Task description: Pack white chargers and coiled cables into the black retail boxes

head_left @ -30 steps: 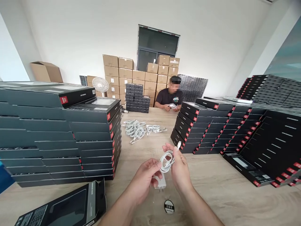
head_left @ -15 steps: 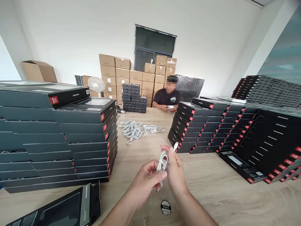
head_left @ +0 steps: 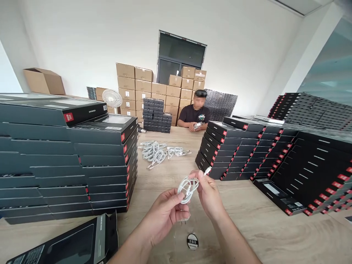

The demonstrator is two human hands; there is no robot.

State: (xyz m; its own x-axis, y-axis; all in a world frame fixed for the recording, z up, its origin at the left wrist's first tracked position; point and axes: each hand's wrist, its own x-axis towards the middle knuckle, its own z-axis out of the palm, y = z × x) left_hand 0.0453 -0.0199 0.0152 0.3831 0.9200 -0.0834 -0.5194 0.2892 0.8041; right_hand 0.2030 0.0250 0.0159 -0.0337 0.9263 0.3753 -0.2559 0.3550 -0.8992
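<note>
A coiled white cable is held up between my two hands above the wooden table. My left hand pinches the lower left of the coil between thumb and fingers. Thumb and forefinger of my right hand grip the cable near one end, and its white connector sticks out past the fingertips. A second connector lies inside the coil. Below the hands, a round black-and-white sticker shows on the table. Farther off lies a loose pile of similar white cables.
Tall stacks of black boxes stand left and right. An open black box lies at the near left. Across the table a person holds a small object, with cartons and a fan behind.
The coil has turned to show its loop more broadly and tilted left. My right hand has moved slightly right, and the connector now points more to the right.
</note>
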